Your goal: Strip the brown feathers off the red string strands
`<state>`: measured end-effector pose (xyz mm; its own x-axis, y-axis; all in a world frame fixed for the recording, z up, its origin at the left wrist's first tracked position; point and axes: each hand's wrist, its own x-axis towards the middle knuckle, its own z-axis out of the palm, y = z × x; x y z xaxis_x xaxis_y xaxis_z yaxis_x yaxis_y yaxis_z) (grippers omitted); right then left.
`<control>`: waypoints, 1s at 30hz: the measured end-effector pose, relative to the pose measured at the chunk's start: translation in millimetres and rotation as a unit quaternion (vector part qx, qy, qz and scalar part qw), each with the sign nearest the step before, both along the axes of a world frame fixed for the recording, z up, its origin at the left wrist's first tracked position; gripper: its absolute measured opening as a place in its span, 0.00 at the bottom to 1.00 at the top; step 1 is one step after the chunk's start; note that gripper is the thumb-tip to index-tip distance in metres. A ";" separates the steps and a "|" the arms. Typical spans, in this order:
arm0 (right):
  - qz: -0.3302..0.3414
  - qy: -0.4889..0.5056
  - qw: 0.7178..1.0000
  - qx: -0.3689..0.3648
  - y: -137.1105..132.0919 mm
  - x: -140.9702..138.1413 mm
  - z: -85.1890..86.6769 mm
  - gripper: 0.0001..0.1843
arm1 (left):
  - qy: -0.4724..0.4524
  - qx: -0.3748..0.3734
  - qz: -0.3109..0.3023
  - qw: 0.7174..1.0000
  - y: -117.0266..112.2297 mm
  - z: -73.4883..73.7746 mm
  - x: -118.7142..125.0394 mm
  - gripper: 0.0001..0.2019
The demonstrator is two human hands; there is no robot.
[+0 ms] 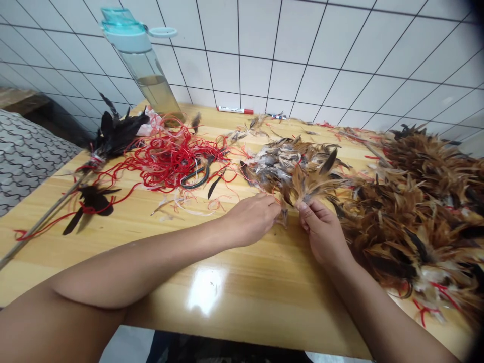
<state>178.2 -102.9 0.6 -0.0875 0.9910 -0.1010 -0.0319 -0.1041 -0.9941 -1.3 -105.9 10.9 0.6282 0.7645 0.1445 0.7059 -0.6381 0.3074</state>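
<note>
Near the middle of the wooden table, my right hand [324,227] pinches a small bunch of brown feathers [312,184] by its base, the tips fanned upward. Close beside it, my left hand [255,219] has its fingers closed at the near edge of a pile of loose feathers [280,159]. What those fingers hold is hidden; a small wispy feather [283,218] shows by the fingertips. To the right lie several large bundles of brown feathers [401,217], some with red ties.
A tangle of red string [170,159] lies left of centre, with dark-handled scissors [196,176] at its edge. Behind stands a water bottle [151,75]. A stick [41,217] with black feathers [117,131] lies at the left. A marker [234,110] rests by the tiled wall.
</note>
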 end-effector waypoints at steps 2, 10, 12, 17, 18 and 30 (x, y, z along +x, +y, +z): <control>0.000 -0.026 0.999 0.020 -0.4 -0.1 -0.1 0.16 | -0.039 0.003 -0.004 0.999 2.9 3.9 -4.5 0.07; 0.039 -0.142 0.986 0.077 -0.5 4.4 -8.6 0.17 | -0.040 0.108 -0.003 0.993 7.3 24.6 -14.8 0.09; 0.060 -0.167 0.980 0.088 -0.8 4.6 -8.9 0.17 | -0.007 0.140 0.002 0.990 6.8 25.2 -13.5 0.10; 0.076 -0.205 0.971 0.097 -2.9 0.4 -2.9 0.17 | 0.044 0.190 -0.005 0.981 5.0 22.8 -12.0 0.09; 0.078 -0.205 0.971 0.096 -3.2 -0.6 -1.9 0.17 | 0.048 0.197 -0.007 0.979 4.8 22.1 -12.2 0.09; 0.081 -0.179 0.979 0.062 -2.0 -3.5 2.3 0.14 | 0.068 0.244 -0.058 0.966 -0.2 27.1 -8.9 0.11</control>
<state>174.7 -105.0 2.9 -0.2251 0.9737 -0.0346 0.3275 0.0422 -0.9439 -10.2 -106.2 38.0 0.7435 0.5499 0.3804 0.6340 -0.7606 -0.1397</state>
